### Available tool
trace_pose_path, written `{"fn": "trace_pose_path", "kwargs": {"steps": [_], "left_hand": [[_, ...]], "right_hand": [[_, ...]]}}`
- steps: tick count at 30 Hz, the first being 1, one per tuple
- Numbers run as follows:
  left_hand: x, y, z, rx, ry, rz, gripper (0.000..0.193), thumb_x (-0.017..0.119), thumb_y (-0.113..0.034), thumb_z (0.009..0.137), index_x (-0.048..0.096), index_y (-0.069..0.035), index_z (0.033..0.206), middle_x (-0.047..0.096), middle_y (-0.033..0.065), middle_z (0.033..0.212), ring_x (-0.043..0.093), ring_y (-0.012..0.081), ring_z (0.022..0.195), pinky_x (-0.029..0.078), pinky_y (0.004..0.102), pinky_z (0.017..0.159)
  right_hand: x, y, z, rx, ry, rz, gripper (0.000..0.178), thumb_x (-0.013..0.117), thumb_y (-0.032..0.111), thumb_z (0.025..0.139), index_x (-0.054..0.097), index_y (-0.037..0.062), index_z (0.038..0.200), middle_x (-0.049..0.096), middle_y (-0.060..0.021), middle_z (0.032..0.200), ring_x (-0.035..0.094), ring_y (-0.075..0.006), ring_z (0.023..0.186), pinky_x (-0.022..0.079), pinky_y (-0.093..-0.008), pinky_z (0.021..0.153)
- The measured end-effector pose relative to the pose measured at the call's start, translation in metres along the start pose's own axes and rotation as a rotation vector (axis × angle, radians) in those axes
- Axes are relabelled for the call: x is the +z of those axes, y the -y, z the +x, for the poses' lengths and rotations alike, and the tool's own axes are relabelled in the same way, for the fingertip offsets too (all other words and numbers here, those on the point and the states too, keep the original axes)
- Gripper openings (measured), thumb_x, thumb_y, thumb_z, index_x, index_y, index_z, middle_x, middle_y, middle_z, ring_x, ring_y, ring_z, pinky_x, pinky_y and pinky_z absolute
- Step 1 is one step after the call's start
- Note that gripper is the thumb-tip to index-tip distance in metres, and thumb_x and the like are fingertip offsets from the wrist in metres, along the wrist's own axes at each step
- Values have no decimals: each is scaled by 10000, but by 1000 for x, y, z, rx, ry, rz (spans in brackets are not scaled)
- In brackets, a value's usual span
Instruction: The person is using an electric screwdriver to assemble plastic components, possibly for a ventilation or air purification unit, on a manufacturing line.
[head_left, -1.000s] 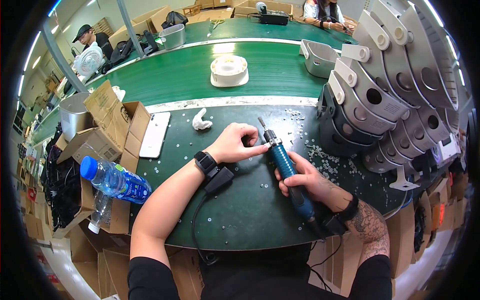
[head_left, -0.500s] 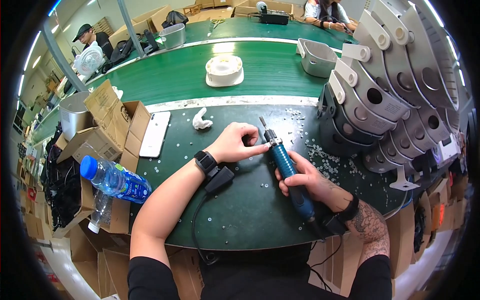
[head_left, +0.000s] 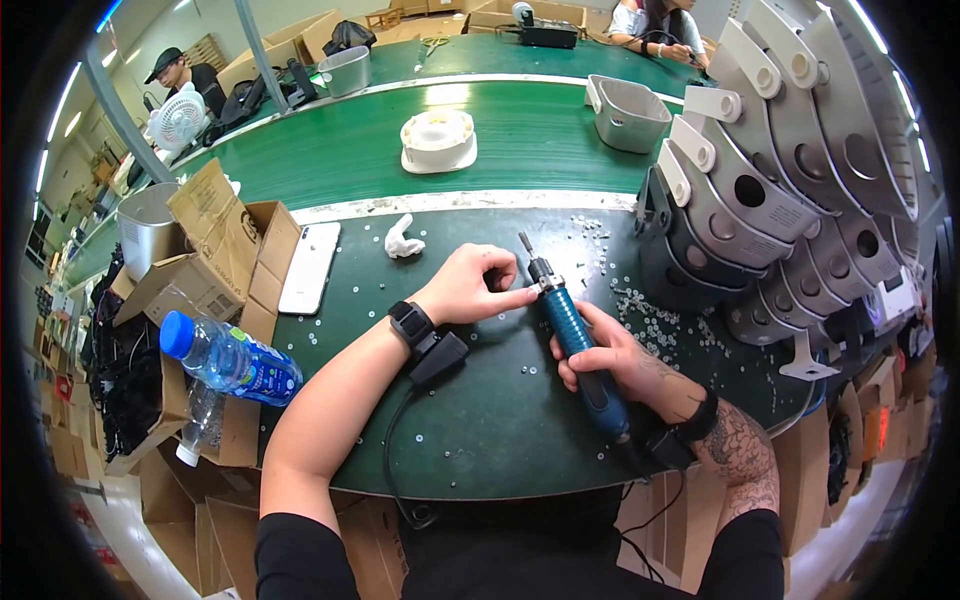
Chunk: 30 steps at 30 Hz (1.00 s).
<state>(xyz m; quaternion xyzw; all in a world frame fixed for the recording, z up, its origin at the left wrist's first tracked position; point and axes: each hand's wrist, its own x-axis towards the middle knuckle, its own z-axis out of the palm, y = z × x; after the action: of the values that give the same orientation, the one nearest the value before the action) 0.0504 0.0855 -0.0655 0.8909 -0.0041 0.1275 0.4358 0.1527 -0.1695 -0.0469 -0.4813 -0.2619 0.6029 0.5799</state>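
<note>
Electric screwdriver (head_left: 568, 325) held slanted above the table (head_left: 490, 430), grip wrapped by the curled fingers of the right hand (head_left: 625, 362); left hand (head_left: 462, 288) half curled, one digit at the collar (head_left: 543, 277), any contents hidden. Skin could be pinched there if the drive were triggered. Small parts (head_left: 650, 318) could be scattered by a tool swing; stacked housings (head_left: 780, 190) could be toppled by a knock.

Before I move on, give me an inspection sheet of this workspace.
Surface: dark green worktop, small pale pieces scattered over it.
Job's things: blue-and-black cylindrical power screwdriver, bit pointing away.
Clutter: white rectangular phone, blue-capped clear plastic bottle, irregular white lump.
Grips: right grip around the screwdriver; left grip, one finger at its metal collar.
Cables: black cable from the left wrist's module to the near edge.
Surroundings: green belt bearing round white plastic part; stacked grey housings; two people beyond.
</note>
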Motion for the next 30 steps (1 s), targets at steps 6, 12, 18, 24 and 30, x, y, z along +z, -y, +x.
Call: {"fn": "trace_pose_path", "kwargs": {"steps": [6,12,18,24,30], "left_hand": [[1,0,1,9,-3,2,519,819,-386,832,494,-35,633,478,39,574,446,147,543,387,312,537],[3,4,0,21,-12,-14,522,820,-383,837,488,-36,631,472,37,568,438,142,540,378,314,531],[0,0,1,4,-5,-1,517,819,-381,840,492,-38,633,468,33,565,436,135,540,372,310,529],[-10,5,-4,-194,-60,-286,389,795,-306,896,555,-61,713,490,-55,621,425,34,602,353,259,537],[-49,-54,46,-75,-72,-132,273,790,-228,902,615,-41,806,590,-39,760,513,37,717,431,215,654]], "right_hand": [[-1,0,-1,-5,-1,-9,818,681,33,822,278,40,1534,567,-144,1072,638,-210,807,545,-350,759],[-1,0,1,0,2,-15,814,677,34,824,278,36,1534,565,-145,1071,637,-210,807,544,-351,756],[-3,0,1,-16,9,1,811,707,19,838,276,37,1524,566,-121,1062,635,-194,798,539,-337,740],[-2,-9,1,-127,-35,-89,829,777,14,831,286,42,1498,570,-74,1047,630,-168,768,530,-312,693],[-10,-9,-1,-143,-54,-70,837,777,43,846,249,41,1496,573,-69,1019,637,-168,734,534,-320,643]]}}
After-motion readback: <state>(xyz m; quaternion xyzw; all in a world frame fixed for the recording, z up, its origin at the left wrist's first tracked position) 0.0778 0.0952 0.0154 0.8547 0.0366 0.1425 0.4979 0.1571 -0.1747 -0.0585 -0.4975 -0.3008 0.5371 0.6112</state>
